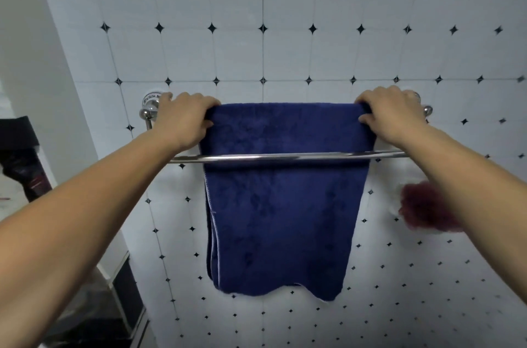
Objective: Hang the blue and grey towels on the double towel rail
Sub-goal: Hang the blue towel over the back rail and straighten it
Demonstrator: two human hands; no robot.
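My left grip (185,117) is curled over the top left corner of the blue towel (285,219), thumb tucked under the fold. My right grip (390,114) pinches the opposite corner the same way. Between the two grips the towel is folded over the rear bar. Below them it drops behind the front bar (285,157) of the double towel rail (149,112) and hangs doubled against the tiled wall (285,48).

I judge I am on the first step, squaring the blue towel on the rear bar. Next I should release both grips and fetch the grey towel, which I cannot see from here, for the free front bar. A dark red fuzzy thing (422,208) sits beneath my right forearm.
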